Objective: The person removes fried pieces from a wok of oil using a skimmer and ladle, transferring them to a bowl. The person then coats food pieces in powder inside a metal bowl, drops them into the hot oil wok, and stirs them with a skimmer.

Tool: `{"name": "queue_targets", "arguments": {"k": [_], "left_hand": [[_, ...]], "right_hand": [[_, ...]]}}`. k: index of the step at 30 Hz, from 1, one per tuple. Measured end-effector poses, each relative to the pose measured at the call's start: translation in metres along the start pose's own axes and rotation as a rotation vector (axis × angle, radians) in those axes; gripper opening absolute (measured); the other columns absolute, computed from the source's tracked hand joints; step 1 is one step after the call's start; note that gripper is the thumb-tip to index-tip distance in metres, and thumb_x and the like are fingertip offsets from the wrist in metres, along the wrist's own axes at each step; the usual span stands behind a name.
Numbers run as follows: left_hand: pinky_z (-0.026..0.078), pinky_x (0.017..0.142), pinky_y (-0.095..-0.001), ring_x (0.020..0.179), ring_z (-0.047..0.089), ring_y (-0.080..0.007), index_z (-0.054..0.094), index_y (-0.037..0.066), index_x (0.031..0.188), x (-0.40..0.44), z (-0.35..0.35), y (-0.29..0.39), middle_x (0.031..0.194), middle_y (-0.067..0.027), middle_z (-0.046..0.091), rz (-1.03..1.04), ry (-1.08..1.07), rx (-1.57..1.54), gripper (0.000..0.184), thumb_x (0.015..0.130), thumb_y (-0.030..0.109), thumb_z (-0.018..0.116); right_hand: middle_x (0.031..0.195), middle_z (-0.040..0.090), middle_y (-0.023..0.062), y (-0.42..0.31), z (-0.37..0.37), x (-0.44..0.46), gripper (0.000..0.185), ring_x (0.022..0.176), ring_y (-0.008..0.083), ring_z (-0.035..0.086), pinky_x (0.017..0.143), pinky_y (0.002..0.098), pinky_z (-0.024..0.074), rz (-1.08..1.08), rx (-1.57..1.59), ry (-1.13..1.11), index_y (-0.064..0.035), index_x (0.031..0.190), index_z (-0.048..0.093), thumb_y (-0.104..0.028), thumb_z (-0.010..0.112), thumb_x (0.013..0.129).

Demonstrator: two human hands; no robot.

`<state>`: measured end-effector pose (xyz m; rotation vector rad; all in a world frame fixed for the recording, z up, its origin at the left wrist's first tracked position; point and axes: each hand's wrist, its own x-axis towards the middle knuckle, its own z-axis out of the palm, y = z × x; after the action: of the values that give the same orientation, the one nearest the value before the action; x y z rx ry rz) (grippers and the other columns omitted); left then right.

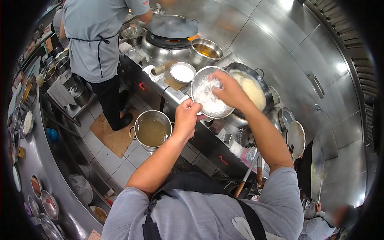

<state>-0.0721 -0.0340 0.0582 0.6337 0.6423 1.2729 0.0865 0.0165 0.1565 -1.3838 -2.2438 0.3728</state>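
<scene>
A round metal bowl [196, 91] is tilted in front of me, with white floury food [209, 104] in it. My left hand [188, 116] grips its near-left rim, thumb on top. Inside the bowl, my right hand [228, 90] has its fingers curled down into the white food; what exactly lies between the fingertips is partly hidden. Just right of the bowl sits a dark wok [262, 82] filled with pale yellow, foamy liquid [252, 90]. Left of the bowl, a smaller dish of white powder [183, 72] rests on the counter.
Farther along the stove are a pot of amber oil [207, 51] and a steaming wok [172, 28]. A co-worker [94, 40] stands at the left. A large pot of cloudy liquid [153, 129] is low beside my left forearm. Ladle handles [248, 174] stick up near my right elbow.
</scene>
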Motion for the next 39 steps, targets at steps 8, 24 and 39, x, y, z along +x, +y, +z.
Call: {"name": "queue_targets", "arguments": {"k": [8, 24, 39], "left_hand": [[0.058, 0.064, -0.0301, 0.071, 0.060, -0.0122, 0.048, 0.009, 0.074, -0.011, -0.004, 0.004, 0.082, -0.0025, 0.059, -0.055, 0.012, -0.017, 0.016, 0.086, 0.007, 0.057], [0.058, 0.065, -0.0297, 0.074, 0.062, -0.0129, 0.049, 0.007, 0.073, -0.011, -0.001, -0.006, 0.081, -0.0032, 0.059, -0.021, 0.024, 0.003, 0.015, 0.085, 0.004, 0.058], [0.060, 0.068, -0.0306, 0.082, 0.066, -0.0156, 0.054, 0.003, 0.085, 0.002, 0.027, -0.044, 0.095, -0.0100, 0.065, -0.215, -0.035, 0.059, 0.002, 0.086, 0.004, 0.054]], "right_hand": [[0.095, 0.063, 0.0140, 0.001, -0.025, -0.013, 0.041, 0.085, 0.0237, 0.063, 0.079, 0.0366, 0.0499, 0.099, -0.171, -0.065, -0.0073, 0.115, 0.058, -0.008, 0.069, 0.076], [0.084, 0.061, 0.0164, -0.019, -0.034, -0.026, 0.015, 0.080, 0.0355, 0.061, 0.071, 0.0433, 0.0473, -0.094, -0.302, 0.241, -0.0072, 0.095, 0.068, -0.017, 0.063, 0.085], [0.100, 0.068, 0.0137, 0.195, -0.100, -0.005, 0.024, 0.099, 0.0328, 0.063, 0.088, 0.0417, 0.0497, 0.232, -0.523, 0.265, -0.0122, 0.103, 0.070, -0.010, 0.062, 0.081]]}}
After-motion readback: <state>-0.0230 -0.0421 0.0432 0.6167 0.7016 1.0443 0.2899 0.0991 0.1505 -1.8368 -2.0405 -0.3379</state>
